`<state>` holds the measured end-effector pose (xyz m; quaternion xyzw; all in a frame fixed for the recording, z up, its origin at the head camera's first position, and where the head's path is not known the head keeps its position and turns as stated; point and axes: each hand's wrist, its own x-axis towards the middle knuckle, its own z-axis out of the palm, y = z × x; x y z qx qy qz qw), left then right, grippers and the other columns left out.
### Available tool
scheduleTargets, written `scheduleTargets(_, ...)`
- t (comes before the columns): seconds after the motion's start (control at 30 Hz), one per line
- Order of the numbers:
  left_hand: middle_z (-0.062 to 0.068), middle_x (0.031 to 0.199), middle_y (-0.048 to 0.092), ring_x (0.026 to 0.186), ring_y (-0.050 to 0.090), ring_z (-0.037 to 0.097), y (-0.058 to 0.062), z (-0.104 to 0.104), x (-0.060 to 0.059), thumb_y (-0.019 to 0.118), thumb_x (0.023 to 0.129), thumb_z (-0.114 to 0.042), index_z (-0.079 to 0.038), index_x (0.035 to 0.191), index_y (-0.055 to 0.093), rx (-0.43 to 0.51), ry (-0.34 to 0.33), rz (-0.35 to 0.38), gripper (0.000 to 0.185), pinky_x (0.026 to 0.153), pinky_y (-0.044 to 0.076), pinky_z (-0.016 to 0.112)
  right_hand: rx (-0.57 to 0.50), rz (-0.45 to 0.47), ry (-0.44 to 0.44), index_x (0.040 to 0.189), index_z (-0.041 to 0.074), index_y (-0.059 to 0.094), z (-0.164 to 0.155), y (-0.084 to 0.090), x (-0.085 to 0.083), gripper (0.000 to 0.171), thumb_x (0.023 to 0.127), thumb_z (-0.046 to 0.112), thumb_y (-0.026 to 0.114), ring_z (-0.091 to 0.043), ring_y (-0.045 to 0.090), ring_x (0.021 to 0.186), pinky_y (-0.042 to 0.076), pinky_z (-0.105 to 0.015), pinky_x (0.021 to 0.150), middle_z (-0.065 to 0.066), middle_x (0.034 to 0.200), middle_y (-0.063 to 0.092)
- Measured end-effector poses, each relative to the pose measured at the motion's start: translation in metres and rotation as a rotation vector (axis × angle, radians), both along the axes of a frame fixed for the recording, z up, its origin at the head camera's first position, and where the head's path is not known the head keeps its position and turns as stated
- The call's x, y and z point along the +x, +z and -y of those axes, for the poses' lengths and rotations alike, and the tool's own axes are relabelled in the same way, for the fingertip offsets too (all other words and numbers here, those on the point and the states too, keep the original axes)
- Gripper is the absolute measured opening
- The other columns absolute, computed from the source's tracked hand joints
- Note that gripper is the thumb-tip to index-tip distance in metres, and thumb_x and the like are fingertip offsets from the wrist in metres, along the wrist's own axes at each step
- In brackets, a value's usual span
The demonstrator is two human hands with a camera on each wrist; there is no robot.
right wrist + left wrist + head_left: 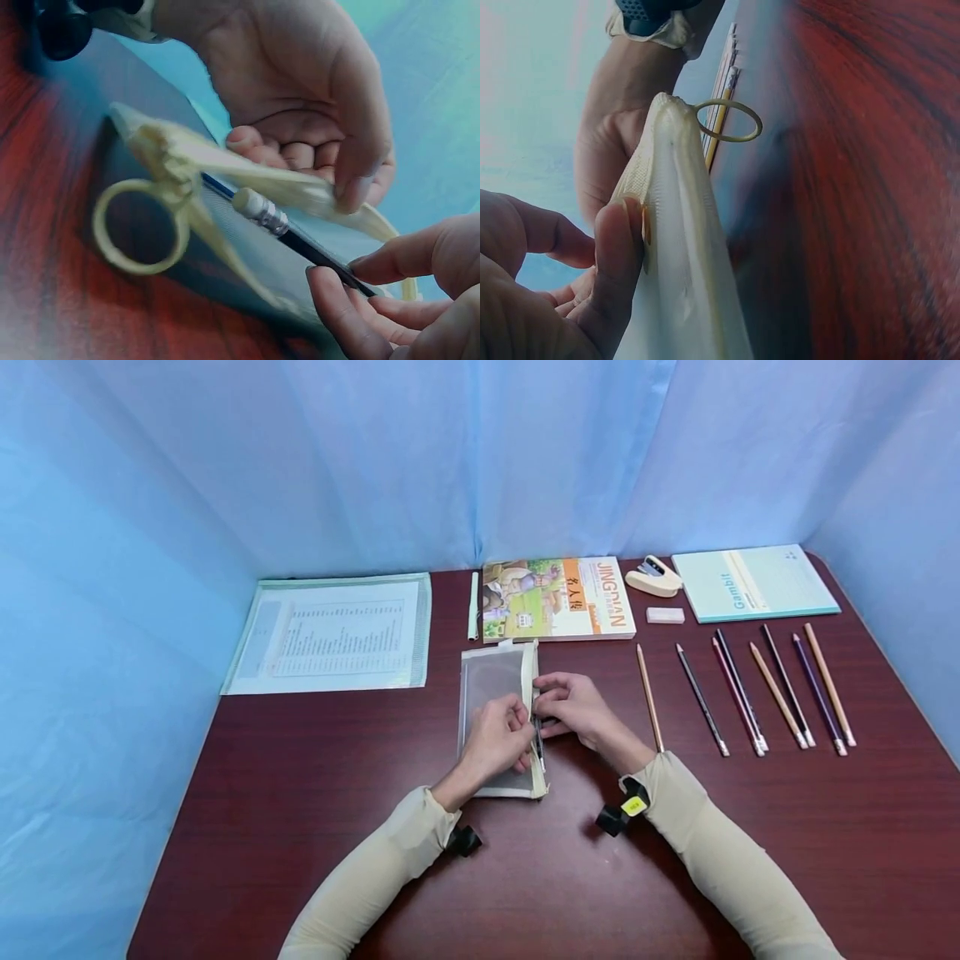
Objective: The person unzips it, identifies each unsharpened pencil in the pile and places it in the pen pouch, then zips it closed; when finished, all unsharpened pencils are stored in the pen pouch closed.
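Observation:
A mesh zip pouch (487, 681) with cream edging lies upright on the table between both hands. My left hand (495, 735) pinches one edge of its open mouth between thumb and fingers, close up in the left wrist view. My right hand (576, 706) grips a black pencil (300, 244) by thumb and fingers at the mouth, its white eraser end (253, 204) lying between the two edges. Part of a dark blue shaft (217, 187) shows inside the pouch. A cream ring (142, 226) hangs off the pouch's end. The black pencil's far end is hidden behind the right fingers.
Several pencils (776, 693) lie spread on the right. At the back are a book (555, 602), a pale pen (473, 606), a stapler (654, 578), an eraser (665, 616) and a light-blue notebook (757, 583). A clear document folder (330, 635) lies back left. Curtains border the table.

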<state>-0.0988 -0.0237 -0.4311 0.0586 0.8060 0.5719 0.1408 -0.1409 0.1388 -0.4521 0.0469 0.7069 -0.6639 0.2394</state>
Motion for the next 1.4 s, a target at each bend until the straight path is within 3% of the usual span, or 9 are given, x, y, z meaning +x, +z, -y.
scheduleTargets(0.37, 0.009, 0.057, 0.063, 0.036, 0.058, 0.010, -0.002, -0.002, 0.001, 0.053, 0.084, 0.003, -0.005, 0.079, 0.053, 0.003, 0.001, 0.003, 0.009, 0.039, 0.058, 0.041, 0.065, -0.030, 0.010, 0.136, -0.012, 0.046, -0.003, 0.004, 0.005, 0.048, 0.090, -0.004, 0.058, -0.011, 0.067, 0.067, 0.065, -0.029, 0.060, -0.003, 0.086, 0.066)
scheduleTargets(0.53, 0.015, 0.059, 0.066, 0.036, 0.058, 0.009, -0.001, -0.002, 0.001, 0.053, 0.084, 0.002, -0.004, 0.080, 0.053, 0.019, -0.005, 0.007, 0.007, 0.040, 0.058, 0.042, 0.114, -0.100, 0.003, 0.132, -0.013, 0.050, -0.025, 0.014, 0.005, 0.043, 0.091, -0.003, 0.058, -0.012, 0.069, 0.073, 0.066, -0.035, 0.065, -0.009, 0.091, 0.071)
scheduleTargets(0.67, 0.011, 0.057, 0.064, 0.036, 0.058, 0.009, -0.001, -0.001, 0.002, 0.053, 0.084, 0.003, -0.004, 0.080, 0.053, 0.022, -0.001, 0.015, 0.008, 0.042, 0.059, 0.044, 0.214, -0.190, -0.004, 0.129, -0.014, 0.052, -0.056, 0.025, 0.002, 0.039, 0.092, -0.002, 0.057, -0.005, 0.068, 0.076, 0.067, -0.034, 0.070, -0.013, 0.095, 0.072)
scheduleTargets(0.77, 0.007, 0.056, 0.061, 0.036, 0.058, 0.010, -0.001, 0.001, 0.002, 0.052, 0.085, 0.003, -0.004, 0.080, 0.053, 0.023, 0.006, 0.017, 0.008, 0.043, 0.059, 0.046, 0.330, -0.266, -0.025, 0.127, -0.012, 0.056, -0.086, 0.032, 0.000, 0.037, 0.093, 0.001, 0.059, 0.004, 0.065, 0.076, 0.065, -0.028, 0.069, -0.005, 0.093, 0.073)
scheduleTargets(0.93, 0.007, 0.056, 0.061, 0.036, 0.058, 0.009, -0.002, 0.001, 0.002, 0.052, 0.085, 0.003, -0.003, 0.081, 0.053, 0.028, -0.001, 0.015, 0.007, 0.043, 0.059, 0.046, 0.490, -0.366, -0.087, 0.125, -0.012, 0.057, -0.143, 0.040, 0.000, 0.036, 0.095, 0.007, 0.062, 0.010, 0.063, 0.071, 0.063, -0.021, 0.062, 0.024, 0.079, 0.065)
scheduleTargets(1.0, 0.009, 0.056, 0.062, 0.036, 0.058, 0.009, -0.003, 0.001, 0.002, 0.052, 0.084, 0.003, -0.002, 0.081, 0.053, 0.026, 0.000, 0.013, 0.006, 0.042, 0.059, 0.045, 0.572, -0.386, -0.103, 0.125, -0.011, 0.058, -0.165, 0.042, 0.000, 0.036, 0.095, 0.010, 0.062, 0.011, 0.063, 0.068, 0.062, -0.020, 0.060, 0.027, 0.077, 0.063)
scheduleTargets(1.07, 0.010, 0.056, 0.063, 0.036, 0.058, 0.009, -0.003, 0.001, 0.001, 0.052, 0.084, 0.003, -0.002, 0.081, 0.053, 0.024, 0.003, 0.014, 0.006, 0.042, 0.059, 0.045, 0.677, -0.399, -0.104, 0.124, -0.010, 0.059, -0.185, 0.044, 0.001, 0.037, 0.096, 0.014, 0.063, 0.013, 0.061, 0.065, 0.060, -0.018, 0.058, 0.014, 0.078, 0.071)
scheduleTargets(1.2, 0.011, 0.056, 0.063, 0.035, 0.058, 0.009, -0.003, 0.000, 0.001, 0.052, 0.084, 0.003, -0.003, 0.080, 0.053, 0.020, 0.006, 0.017, 0.007, 0.042, 0.059, 0.045, 0.868, -0.403, -0.088, 0.122, -0.007, 0.062, -0.217, 0.046, 0.002, 0.037, 0.095, 0.018, 0.062, 0.012, 0.057, 0.060, 0.052, -0.016, 0.052, -0.024, 0.098, 0.074)
scheduleTargets(1.4, 0.013, 0.056, 0.064, 0.035, 0.058, 0.009, -0.003, -0.001, 0.002, 0.052, 0.084, 0.003, -0.002, 0.081, 0.053, 0.025, -0.002, 0.011, 0.006, 0.041, 0.059, 0.043, 0.978, -0.378, -0.036, 0.120, -0.009, 0.062, -0.244, 0.038, 0.000, 0.039, 0.091, 0.017, 0.064, 0.004, 0.059, 0.055, 0.046, -0.017, 0.050, -0.029, 0.098, 0.073)
